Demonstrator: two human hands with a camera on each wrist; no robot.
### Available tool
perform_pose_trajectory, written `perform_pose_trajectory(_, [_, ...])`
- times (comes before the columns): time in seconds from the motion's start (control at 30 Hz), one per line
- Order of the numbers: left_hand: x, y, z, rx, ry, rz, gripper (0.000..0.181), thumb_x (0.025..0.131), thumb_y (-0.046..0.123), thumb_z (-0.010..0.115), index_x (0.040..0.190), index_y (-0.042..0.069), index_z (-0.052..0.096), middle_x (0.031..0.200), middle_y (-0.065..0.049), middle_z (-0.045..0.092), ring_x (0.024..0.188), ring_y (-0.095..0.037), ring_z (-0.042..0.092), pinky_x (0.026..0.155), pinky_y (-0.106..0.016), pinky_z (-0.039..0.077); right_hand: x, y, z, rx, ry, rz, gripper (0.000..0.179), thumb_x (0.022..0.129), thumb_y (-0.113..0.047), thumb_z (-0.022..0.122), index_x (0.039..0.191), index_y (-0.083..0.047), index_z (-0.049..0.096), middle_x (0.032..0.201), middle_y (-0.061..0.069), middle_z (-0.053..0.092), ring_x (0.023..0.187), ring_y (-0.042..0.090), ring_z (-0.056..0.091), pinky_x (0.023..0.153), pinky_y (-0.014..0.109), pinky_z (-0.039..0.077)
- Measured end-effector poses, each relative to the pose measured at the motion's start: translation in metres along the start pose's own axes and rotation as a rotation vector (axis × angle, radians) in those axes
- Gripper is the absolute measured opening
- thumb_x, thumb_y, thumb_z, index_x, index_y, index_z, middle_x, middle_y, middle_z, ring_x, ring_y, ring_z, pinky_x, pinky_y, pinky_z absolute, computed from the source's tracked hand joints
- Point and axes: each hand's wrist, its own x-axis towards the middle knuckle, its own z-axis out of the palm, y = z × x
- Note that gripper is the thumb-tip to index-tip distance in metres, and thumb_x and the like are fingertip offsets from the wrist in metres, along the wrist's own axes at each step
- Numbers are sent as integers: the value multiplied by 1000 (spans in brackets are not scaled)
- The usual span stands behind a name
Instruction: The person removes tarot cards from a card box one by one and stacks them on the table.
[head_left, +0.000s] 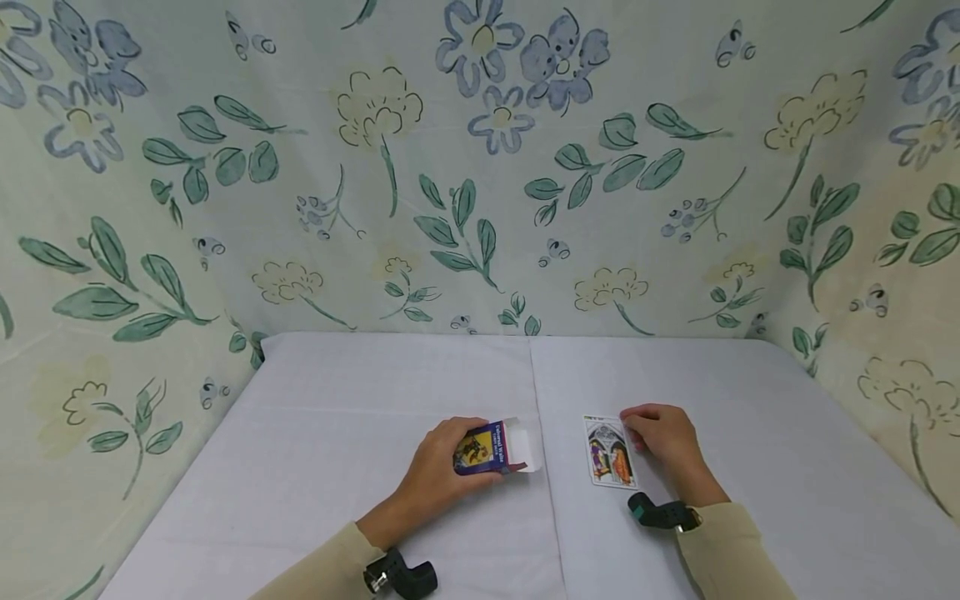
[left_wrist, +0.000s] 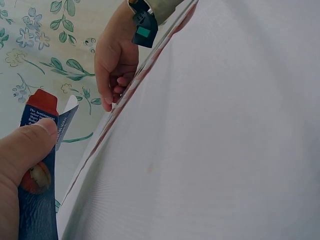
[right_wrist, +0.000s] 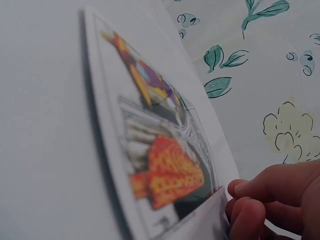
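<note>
My left hand (head_left: 438,467) grips a small blue tarot card box (head_left: 480,450), lettered "Universal Waite", above the table. The box's open end faces right, its white flap (head_left: 519,446) standing out. In the left wrist view, the thumb (left_wrist: 30,145) lies along the box's narrow side, under a red tab (left_wrist: 44,101). To the right, an illustrated tarot card (head_left: 611,458) lies face up on the cloth. At its far right corner, my right hand (head_left: 663,433) pinches the edge between thumb and fingertips. The right wrist view shows the card (right_wrist: 165,165) up close, its corner bent up beside the fingers.
A white cloth (head_left: 360,392) with a crease (head_left: 546,433) down the middle covers the table. Floral fabric (head_left: 465,242) hangs behind and at both sides. Each wrist carries a black camera mount, the right one (head_left: 660,511) close to the card's near edge.
</note>
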Motion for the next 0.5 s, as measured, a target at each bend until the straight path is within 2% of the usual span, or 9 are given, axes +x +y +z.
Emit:
perform_pose_trajectory(0.27, [0, 0, 0, 2, -2, 4, 72, 72, 44, 84, 132, 19, 54, 125, 13, 56, 110, -6, 50, 91, -39, 45, 0, 0, -1, -20, -40, 6, 27, 93, -18, 61, 113, -1, 67, 104, 17, 62, 78, 23, 57, 65, 27, 48])
perform_pose_trajectory(0.5, [0, 1, -1, 6, 6, 16, 71, 71, 44, 84, 132, 19, 55, 124, 12, 57, 109, -6, 51, 91, -37, 46, 0, -1, 3, -60, -23, -4, 25, 91, -16, 63, 111, -2, 67, 99, 16, 62, 76, 22, 57, 64, 27, 47])
